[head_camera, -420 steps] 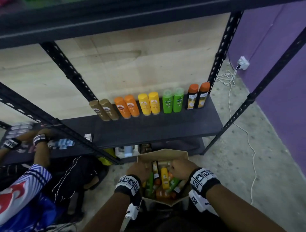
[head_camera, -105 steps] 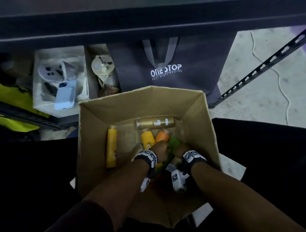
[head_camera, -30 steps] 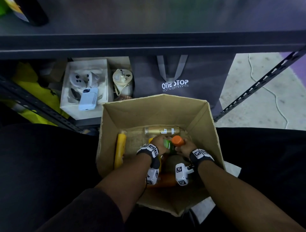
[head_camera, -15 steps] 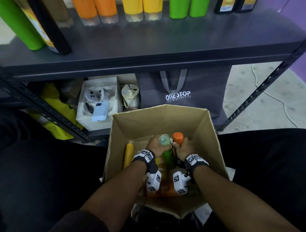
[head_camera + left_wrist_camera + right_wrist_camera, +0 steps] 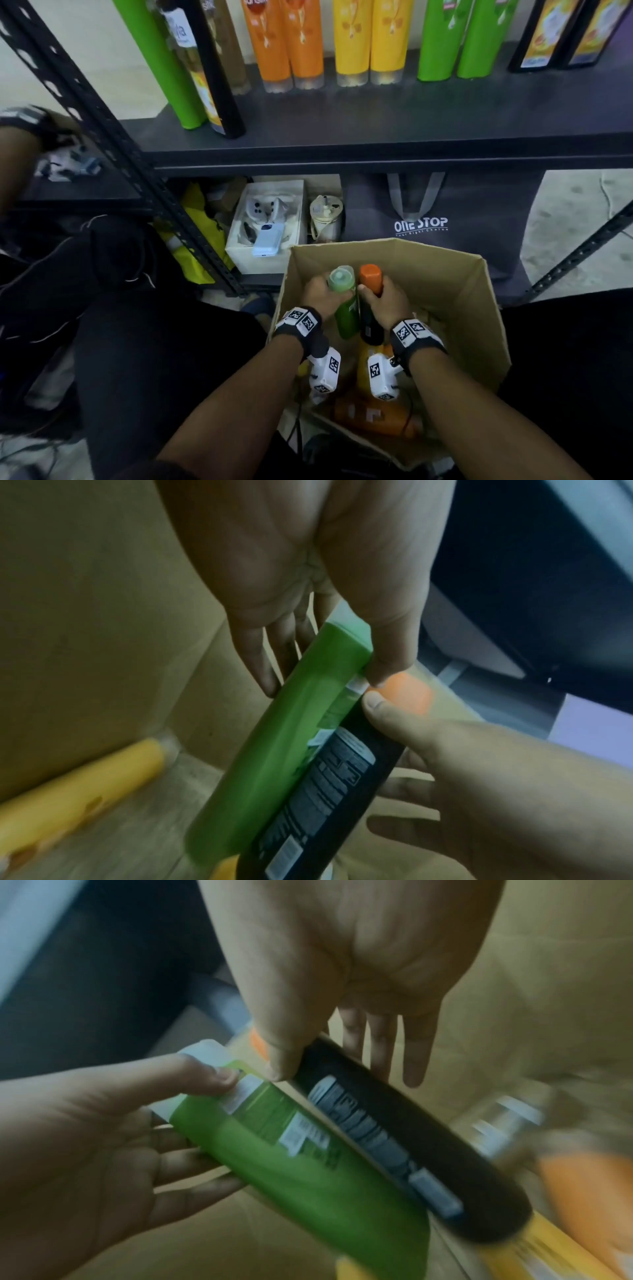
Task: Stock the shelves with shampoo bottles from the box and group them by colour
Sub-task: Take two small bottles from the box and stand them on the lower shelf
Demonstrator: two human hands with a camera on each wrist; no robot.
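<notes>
My left hand (image 5: 320, 291) grips a green shampoo bottle (image 5: 345, 305) near its pale cap. Beside it, my right hand (image 5: 388, 298) grips a black bottle with an orange cap (image 5: 370, 320). Both bottles stand upright, side by side and touching, inside the cardboard box (image 5: 462, 274). The left wrist view shows the green bottle (image 5: 274, 750) between fingers and thumb, and the right wrist view shows the black bottle (image 5: 411, 1150) held the same way. The dark shelf (image 5: 376, 137) above carries orange (image 5: 287, 44), yellow (image 5: 371, 41), green (image 5: 459, 41) and black (image 5: 561, 34) pairs.
A green and a black bottle (image 5: 191, 68) stand at the shelf's front left. Orange (image 5: 373, 414) and yellow (image 5: 78, 783) bottles lie in the box. Under the shelf sit a grey tote bag (image 5: 421, 226) and a white box (image 5: 267, 222). Another person's arm (image 5: 17, 144) is at left.
Both hands have raised the green and black bottles higher in the box, out of the pile. The head view has tilted up, showing more of the stocked shelf.
</notes>
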